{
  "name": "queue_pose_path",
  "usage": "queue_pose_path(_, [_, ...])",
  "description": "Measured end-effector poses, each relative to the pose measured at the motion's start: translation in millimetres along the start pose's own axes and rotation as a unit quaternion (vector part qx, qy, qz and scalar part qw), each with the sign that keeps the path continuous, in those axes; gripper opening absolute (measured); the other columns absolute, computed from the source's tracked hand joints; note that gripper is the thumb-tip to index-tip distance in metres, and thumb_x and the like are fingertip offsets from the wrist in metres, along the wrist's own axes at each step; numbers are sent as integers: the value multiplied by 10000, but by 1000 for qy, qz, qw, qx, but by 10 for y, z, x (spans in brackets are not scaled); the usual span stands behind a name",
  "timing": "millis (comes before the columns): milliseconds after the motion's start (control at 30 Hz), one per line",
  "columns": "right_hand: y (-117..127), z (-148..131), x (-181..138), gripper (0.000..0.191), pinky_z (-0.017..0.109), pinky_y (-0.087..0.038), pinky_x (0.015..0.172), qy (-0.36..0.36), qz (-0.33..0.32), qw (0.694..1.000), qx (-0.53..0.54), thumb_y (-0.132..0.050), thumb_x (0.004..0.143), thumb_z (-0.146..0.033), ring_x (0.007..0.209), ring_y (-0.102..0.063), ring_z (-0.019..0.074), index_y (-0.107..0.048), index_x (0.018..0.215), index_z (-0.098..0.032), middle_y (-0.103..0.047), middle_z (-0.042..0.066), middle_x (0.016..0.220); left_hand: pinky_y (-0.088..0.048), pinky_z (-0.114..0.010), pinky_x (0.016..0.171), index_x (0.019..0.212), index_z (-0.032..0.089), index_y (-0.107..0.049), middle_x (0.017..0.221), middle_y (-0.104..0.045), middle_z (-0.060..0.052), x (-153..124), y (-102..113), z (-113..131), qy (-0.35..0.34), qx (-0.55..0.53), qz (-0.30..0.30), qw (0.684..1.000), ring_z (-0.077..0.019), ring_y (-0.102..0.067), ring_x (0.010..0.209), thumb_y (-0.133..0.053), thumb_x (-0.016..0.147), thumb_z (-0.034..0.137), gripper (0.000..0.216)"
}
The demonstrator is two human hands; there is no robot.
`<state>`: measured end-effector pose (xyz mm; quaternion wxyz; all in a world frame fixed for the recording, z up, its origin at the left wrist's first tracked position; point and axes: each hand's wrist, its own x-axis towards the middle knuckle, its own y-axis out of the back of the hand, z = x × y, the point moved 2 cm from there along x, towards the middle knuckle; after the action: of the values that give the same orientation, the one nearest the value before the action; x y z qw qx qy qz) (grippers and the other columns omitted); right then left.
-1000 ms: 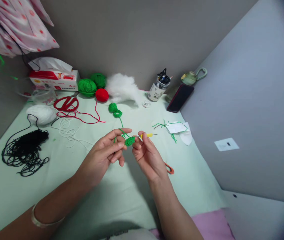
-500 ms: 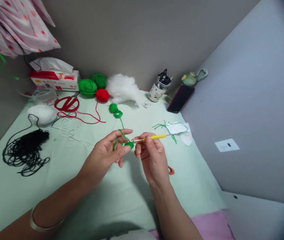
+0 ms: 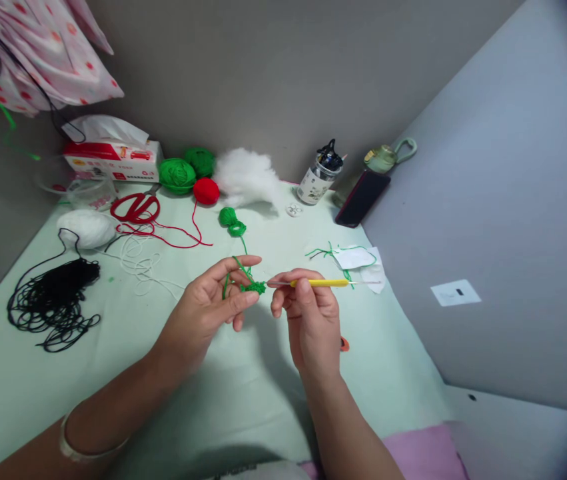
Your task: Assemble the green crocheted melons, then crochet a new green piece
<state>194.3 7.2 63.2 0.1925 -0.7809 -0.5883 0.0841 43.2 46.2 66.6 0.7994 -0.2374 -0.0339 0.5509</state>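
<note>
A small piece of green crochet work (image 3: 255, 288) is pinched between the thumb and fingers of my left hand (image 3: 217, 299). Green yarn (image 3: 244, 247) runs over that hand's raised index finger and back to a small green ball (image 3: 228, 217). My right hand (image 3: 312, 308) grips a crochet hook (image 3: 323, 283) by its yellow handle, pen-like. The hook's metal tip points left and ends at the right edge of the green piece; whether it sits in a loop is too small to tell. Behind the right wrist, an orange object (image 3: 344, 344) is mostly hidden.
Black yarn (image 3: 58, 300), a white ball (image 3: 86, 229) and red scissors (image 3: 136, 208) lie on the left. Along the back stand a tissue box (image 3: 113, 160), green and red yarn balls (image 3: 206, 191), white stuffing (image 3: 248, 177), a pen jar (image 3: 320, 179) and a phone (image 3: 363, 198).
My right hand has moved slightly right with the crochet hook, drawing its tip back to the edge of the green piece. The left hand has barely shifted.
</note>
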Motion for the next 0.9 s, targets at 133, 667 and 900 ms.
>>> queue_pose_path(133, [-2,-6,-62,170,242,-526,600,83,9,994,-73,-608,1010,-295,659,-659,95,-773,983,-260,-766,17,937,-404,-171,498,1135,287,-764,826,-562,56,-3,10,-19,-13,1,9,1000,-21,-497,530,-853,811,248,337])
queue_pose_path(667, [-26,43,-9,153,223,-531,652,-40,33,998,45,-730,920,-399,691,-666,104,-781,893,-256,-797,15,885,-399,-143,389,1493,214,-482,840,-635,51,-36,-86,-21,34,-56,-1,998,-10,-358,447,-857,773,179,813])
queue_pose_path(900, [-28,73,39,254,172,-516,592,-141,39,982,118,-836,807,-449,649,-627,84,-731,861,-225,-765,9,820,-395,-155,389,1454,234,-533,855,-620,66,-15,-57,-31,10,-56,19,998,-3,-407,430,-869,738,140,796])
